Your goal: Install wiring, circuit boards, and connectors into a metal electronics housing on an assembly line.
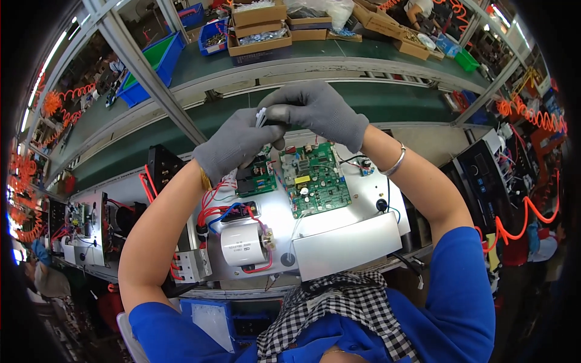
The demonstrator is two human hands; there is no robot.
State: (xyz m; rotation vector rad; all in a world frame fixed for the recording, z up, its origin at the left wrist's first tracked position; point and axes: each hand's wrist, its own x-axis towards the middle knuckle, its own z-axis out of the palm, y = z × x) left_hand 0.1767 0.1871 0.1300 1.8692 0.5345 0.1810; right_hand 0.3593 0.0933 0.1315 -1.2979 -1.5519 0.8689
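Note:
Both my hands wear grey gloves and meet above the far edge of a metal chassis (281,212). My left hand (239,140) is closed round a small bunch of white cable ties (261,117), whose heads stick up between the fingers. From the right, my right hand (315,112) pinches at the same bunch with thumb and fingers. Just below the hands lie a large green circuit board (318,181) and a smaller green board (257,180), partly covered by my left hand. A white cylindrical capacitor (241,245) with red wires sits nearer me, beside a silvery metal cover (348,245).
A green conveyor belt (375,104) runs behind the chassis. On the shelf above stand cardboard boxes (260,45) of parts and blue bins (158,60). Similar units stand left (85,227) and right (478,172). Orange coiled hoses (532,118) hang at both sides.

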